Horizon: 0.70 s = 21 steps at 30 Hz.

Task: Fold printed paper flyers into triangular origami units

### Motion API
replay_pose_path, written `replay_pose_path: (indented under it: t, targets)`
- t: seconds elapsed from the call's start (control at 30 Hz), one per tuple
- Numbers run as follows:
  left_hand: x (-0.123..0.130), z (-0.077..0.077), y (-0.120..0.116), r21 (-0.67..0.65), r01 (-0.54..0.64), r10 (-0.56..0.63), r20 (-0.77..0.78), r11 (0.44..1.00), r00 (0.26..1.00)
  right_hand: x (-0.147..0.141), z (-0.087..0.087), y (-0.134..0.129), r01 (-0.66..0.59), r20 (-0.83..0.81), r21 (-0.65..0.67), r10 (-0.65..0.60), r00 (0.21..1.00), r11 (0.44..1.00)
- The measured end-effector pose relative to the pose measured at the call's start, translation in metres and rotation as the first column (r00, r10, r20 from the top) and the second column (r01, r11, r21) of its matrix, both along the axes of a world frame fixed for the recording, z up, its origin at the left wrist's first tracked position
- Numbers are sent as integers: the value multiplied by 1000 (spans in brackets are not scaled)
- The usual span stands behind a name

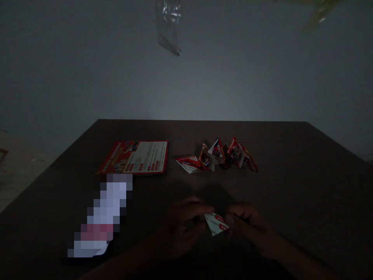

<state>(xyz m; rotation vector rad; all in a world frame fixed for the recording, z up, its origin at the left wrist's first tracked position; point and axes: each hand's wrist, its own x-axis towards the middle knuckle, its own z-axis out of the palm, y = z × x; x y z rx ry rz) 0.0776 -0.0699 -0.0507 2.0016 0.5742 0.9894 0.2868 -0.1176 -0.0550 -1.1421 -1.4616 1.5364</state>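
Between my two hands is a small folded paper (216, 224), white with red patches and faint print, roughly triangular. My left hand (186, 223) pinches its left corner between thumb and fingers. The right corner is gripped by my right hand (247, 222), thumb on top. Both hands are in dim light, so the fingertips are partly lost in shadow. Beyond them on the table lies a row of several folded red and white paper pieces (217, 153), pointed and standing at angles against one another.
A stack of red and white printed sheets (145, 157) lies at the left on the dark table (279, 155). Nearer to me is a bright, pixelated long object (105, 217). A clear plastic bag (169, 27) hangs against the pale wall (233, 77) behind the table.
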Motion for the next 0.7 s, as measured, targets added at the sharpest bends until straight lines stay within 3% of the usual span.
replay_pose_path:
  t: [0.13, 0.4, 0.53, 0.7]
  targets:
    - [-1, 0, 1, -15, -22, 20, -113, 1000, 993, 0, 0, 1, -5, 71, 192, -9, 997, 981]
    - [-1, 7, -1, -117, 0, -20, -174, 993, 985, -1, 9, 0, -151, 287, 532, -10, 958, 833]
    - [-2, 8, -2, -221, -21, -27, -212, 975, 977, -4, 12, -3, -206, 384, 591, -47, 922, 780]
    - [-3, 5, -2, -432, 76, -166, -174, 899, 971, -5, 13, -4, -226, 402, 585, -37, 915, 779]
